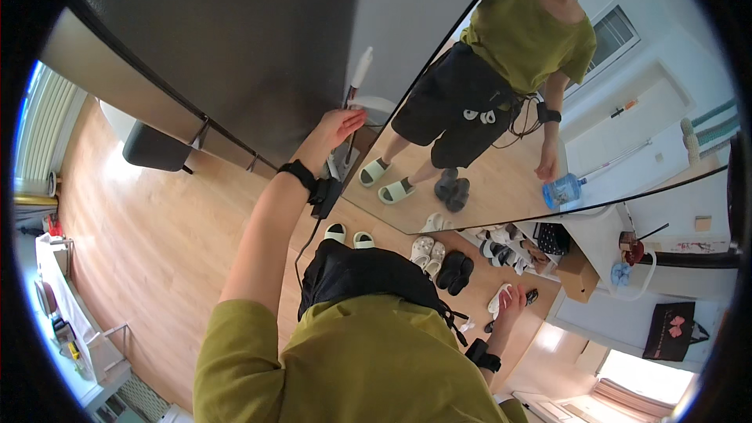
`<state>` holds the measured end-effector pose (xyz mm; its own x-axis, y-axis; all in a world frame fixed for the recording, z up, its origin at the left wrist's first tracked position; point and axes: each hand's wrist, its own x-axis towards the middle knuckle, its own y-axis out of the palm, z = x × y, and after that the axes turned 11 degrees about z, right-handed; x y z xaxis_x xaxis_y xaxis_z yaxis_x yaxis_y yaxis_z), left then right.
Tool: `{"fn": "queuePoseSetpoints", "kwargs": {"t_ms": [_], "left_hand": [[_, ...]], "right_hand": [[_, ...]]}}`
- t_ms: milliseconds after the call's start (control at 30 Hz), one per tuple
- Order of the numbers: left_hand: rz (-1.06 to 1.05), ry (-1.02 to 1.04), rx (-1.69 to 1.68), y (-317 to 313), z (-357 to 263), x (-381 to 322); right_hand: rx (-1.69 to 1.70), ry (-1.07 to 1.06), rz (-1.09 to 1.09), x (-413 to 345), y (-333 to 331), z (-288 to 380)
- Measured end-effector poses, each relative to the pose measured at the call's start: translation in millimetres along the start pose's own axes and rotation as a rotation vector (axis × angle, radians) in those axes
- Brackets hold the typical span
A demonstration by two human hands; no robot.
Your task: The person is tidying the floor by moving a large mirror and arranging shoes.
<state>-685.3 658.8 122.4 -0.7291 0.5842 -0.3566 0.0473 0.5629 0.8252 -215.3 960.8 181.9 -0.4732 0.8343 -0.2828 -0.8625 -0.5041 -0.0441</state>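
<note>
My left hand (342, 124) reaches into the gap between a dark cabinet-like panel (264, 29) and a large mirror (405, 170). Its fingers lie close together beside a thin upright stick with a white end (362, 67); whether they grip it cannot be told. A white rounded object (376, 107) is just past the fingertips. My right hand (512, 301) hangs low on the right, fingers apart and holding nothing, above a white shoe (498, 299). Both wrists wear black bands with devices; a cable hangs from the left one. The mirror reflects the person and a blue water bottle (564, 190).
White clogs (422, 249) and black clogs (455, 272) stand on the wooden floor by a shoe rack (511, 247). A cardboard box (577, 275) sits beside the rack. A black padded seat (154, 148) is at left. A dark bag (668, 331) hangs at right.
</note>
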Motion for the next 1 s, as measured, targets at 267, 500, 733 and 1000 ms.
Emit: {"fn": "queuePoseSetpoints", "kwargs": {"t_ms": [267, 500, 733, 1000], "left_hand": [[-0.329, -0.016, 0.349, -150, 45, -136], [-0.981, 0.01, -0.054, -250, 127, -333], [-0.848, -0.046, 0.23, -205, 113, -325], [-0.102, 0.113, 0.689, -41, -5, -148]], "right_hand": [[-0.006, 0.222, 0.183, 29, 0, -35], [-0.072, 0.555, 0.476, 65, 8, -82], [-0.148, 0.737, 0.569, 101, 23, -108], [-0.147, 0.493, 0.626, 69, 26, -99]]}}
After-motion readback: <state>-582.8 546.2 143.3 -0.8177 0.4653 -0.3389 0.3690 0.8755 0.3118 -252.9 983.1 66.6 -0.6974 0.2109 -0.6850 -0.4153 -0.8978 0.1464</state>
